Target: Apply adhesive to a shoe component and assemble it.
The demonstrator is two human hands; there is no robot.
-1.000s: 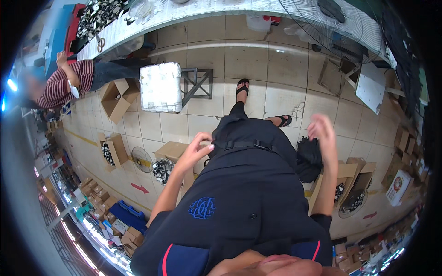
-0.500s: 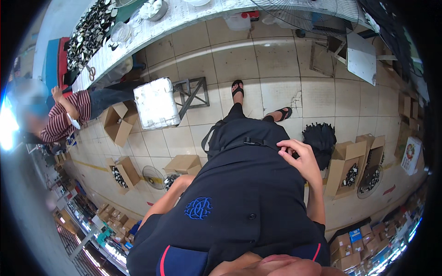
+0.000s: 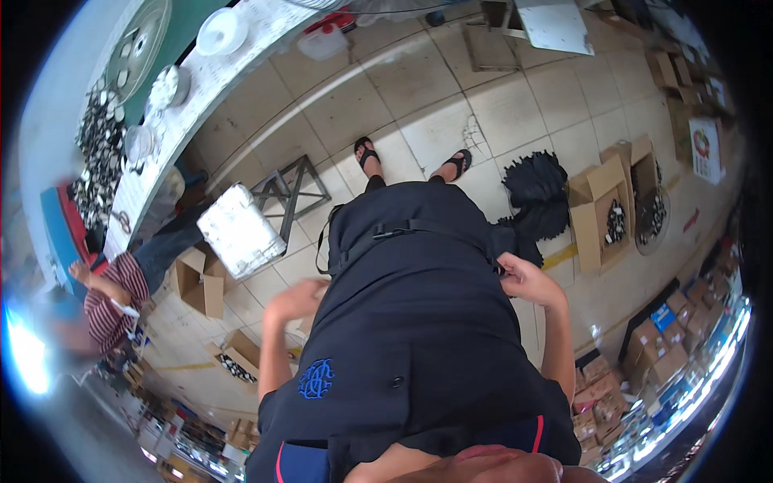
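My left hand (image 3: 298, 299) is beside the left side of my dark apron-like garment (image 3: 435, 306), its fingers smeared by motion. A black waist belt (image 3: 431, 226) with a buckle (image 3: 390, 233) runs across the garment, and a loose strap loop (image 3: 324, 245) hangs at its left. At my right hip, my right hand (image 3: 527, 280) has its fingers curled against dark cloth at the garment's edge; what they grip, if anything, is hidden. Just beyond that hand lies a black bundle with a ragged, frilled edge (image 3: 533, 185).
A long white workbench (image 3: 201, 88) at upper left bears a heap of black-and-white pieces (image 3: 101, 153), bowls (image 3: 221, 32) and scissors (image 3: 121, 220). A white-topped stool (image 3: 241, 229), open cartons (image 3: 600, 209) and a metal frame (image 3: 298, 193) stand around. A person in a striped shirt (image 3: 117, 298) is at left.
My right hand has moved from the front of the belt out to my right hip. My left hand has come up beside the garment. The view has turned, and the buckle sits further left.
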